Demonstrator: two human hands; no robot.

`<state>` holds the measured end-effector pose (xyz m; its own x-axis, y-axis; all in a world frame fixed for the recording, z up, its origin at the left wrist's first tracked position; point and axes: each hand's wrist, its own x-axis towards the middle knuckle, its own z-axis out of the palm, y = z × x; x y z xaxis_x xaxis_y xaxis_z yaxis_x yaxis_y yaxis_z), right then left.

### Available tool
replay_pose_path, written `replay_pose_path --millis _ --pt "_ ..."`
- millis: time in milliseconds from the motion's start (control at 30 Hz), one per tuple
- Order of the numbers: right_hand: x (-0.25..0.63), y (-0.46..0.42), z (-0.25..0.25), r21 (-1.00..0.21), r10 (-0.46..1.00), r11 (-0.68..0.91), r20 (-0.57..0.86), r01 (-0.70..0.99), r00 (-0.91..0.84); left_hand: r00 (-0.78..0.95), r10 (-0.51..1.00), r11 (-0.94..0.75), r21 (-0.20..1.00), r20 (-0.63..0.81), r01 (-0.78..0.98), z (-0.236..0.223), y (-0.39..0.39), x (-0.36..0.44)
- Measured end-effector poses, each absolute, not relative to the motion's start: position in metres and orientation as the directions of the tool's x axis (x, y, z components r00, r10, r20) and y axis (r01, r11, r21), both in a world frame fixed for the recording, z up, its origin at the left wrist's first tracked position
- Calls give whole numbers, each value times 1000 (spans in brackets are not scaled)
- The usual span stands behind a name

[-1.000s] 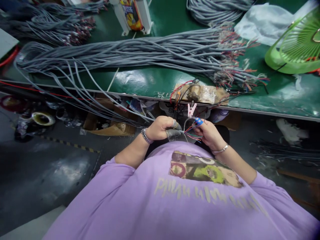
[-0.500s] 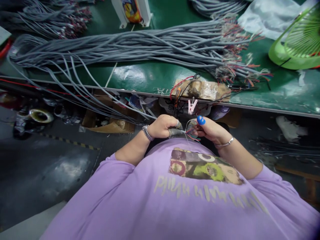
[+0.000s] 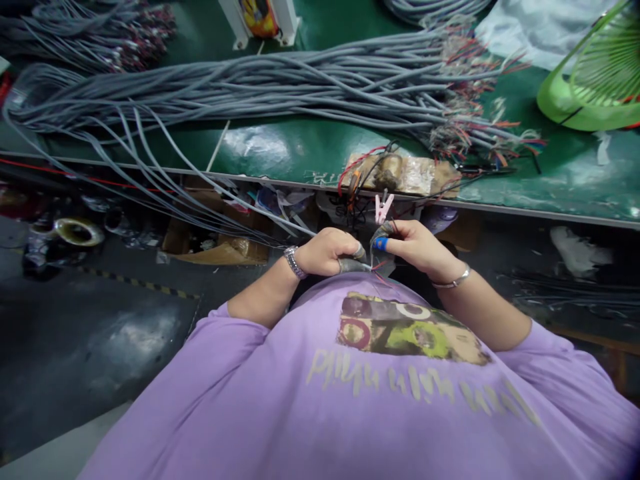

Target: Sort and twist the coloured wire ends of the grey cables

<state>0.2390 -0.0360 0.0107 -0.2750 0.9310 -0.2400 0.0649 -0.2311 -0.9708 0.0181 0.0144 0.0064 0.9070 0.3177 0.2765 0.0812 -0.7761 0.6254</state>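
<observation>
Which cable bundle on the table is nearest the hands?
The long front bundle, stretched along the table's near side; the back-left bundle and the coil behind lie farther away.

Nothing legible: pale script [image 3: 424,385] on the purple shirt [image 3: 280,427], white scrawl [image 3: 325,178] on the green tabletop [image 3: 565,188]

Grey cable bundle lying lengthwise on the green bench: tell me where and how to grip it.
I'd grip the grey cable bundle around its middle, from above and the near side of the green bench. Its cables run roughly parallel there; the right end splays into loose coloured wires, while toward the left bend, several strands trail over the edge.
</observation>
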Motion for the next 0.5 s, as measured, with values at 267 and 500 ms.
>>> replay_pose_path --millis 267,500 --pt "231 -46 -8 -982 982 -181 -183 -52 39 838 381 -738 675 390 22 2 13 14" --pt "245 -41 -33 -881 914 -357 -397 -311 76 607 609 -623 781 511 -33 -4 14 12"
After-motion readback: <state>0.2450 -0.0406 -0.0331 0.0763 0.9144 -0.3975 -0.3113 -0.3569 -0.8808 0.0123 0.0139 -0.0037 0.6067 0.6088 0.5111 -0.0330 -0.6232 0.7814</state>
